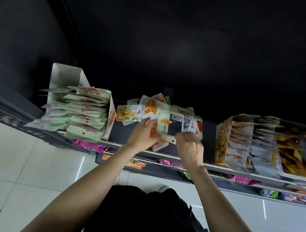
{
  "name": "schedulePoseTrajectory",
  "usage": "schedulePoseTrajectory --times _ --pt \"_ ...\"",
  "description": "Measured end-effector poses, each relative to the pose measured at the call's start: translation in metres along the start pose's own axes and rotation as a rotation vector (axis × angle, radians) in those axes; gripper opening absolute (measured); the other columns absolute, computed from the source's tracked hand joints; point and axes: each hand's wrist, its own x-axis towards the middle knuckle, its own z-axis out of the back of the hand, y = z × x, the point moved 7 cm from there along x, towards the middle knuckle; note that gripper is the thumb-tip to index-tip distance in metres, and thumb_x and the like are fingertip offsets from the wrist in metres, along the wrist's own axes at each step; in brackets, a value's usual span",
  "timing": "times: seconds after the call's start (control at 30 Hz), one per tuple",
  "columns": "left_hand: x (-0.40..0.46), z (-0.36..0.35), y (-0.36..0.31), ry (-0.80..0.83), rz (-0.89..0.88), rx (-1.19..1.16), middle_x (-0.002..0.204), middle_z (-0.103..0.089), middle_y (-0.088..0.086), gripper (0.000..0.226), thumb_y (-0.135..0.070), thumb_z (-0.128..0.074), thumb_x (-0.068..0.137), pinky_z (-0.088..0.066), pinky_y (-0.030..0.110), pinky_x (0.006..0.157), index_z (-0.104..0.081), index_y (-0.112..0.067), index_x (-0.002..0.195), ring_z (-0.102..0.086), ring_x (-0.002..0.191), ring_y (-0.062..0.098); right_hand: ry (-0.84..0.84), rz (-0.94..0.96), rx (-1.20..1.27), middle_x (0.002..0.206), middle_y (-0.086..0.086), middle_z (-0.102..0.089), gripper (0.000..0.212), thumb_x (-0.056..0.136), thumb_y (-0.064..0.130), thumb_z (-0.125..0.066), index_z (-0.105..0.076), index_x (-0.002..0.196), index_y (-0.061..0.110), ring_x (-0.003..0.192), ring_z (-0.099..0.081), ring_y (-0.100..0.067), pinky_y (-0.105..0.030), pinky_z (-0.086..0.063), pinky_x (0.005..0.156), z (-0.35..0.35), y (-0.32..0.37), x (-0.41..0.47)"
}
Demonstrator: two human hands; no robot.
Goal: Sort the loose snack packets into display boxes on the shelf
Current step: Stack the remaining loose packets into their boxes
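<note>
Packets lie heaped between both boxes; my left hand grips several, right hand pinches one's edge.

Both hands met over the top shelf. The left hand gripped a fan of snack packets; the right hand, at its three o'clock, pinched their lower edge. Filled display boxes stood at nine o'clock and three o'clock.

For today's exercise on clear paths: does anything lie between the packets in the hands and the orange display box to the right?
Nothing visible does. Both the left hand and right hand hold packets above the loose pile; bare shelf separates them from the orange display box.
</note>
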Motion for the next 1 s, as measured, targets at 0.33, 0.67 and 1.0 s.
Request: schedulePoseTrajectory --times 0.33,0.67,1.0 --pt "-0.058 0.153 -0.044 -0.017 -0.175 -0.355 0.101 -0.062 -0.019 0.032 -0.023 -0.072 0.081 -0.050 0.025 0.080 -0.056 -0.037 0.106 -0.059 0.092 0.000 0.048 -0.343 1.082 0.097 0.000 -0.069 0.005 0.097 0.017 -0.051 -0.054 0.099 0.014 0.085 -0.071 -0.018 -0.037 -0.058 0.056 0.097 0.033 0.037" --pt "-0.092 0.266 0.000 -0.674 -0.340 0.076 0.105 -0.067 -0.004 0.023 -0.021 -0.059 0.091 -0.048 0.024 0.077 -0.064 -0.015 0.112 -0.060 0.092 0.009 -0.098 -0.360 1.045 0.085 0.011 -0.071 0.012 0.085 0.016 -0.069 -0.066 0.088 0.028 0.052 -0.060 -0.002 -0.018 -0.049 0.049 0.110 0.106 0.067" --pt "-0.076 0.233 0.059 -0.388 -0.348 0.485 0.107 -0.069 -0.006 0.022 -0.030 -0.066 0.087 -0.044 0.034 0.085 -0.069 -0.027 0.108 -0.062 0.096 0.019 -0.265 -0.616 1.236 0.070 0.016 -0.067 0.010 0.087 0.010 -0.066 -0.065 0.094 0.017 0.050 -0.058 -0.005 -0.020 -0.051 0.050 0.064 0.136 0.096"
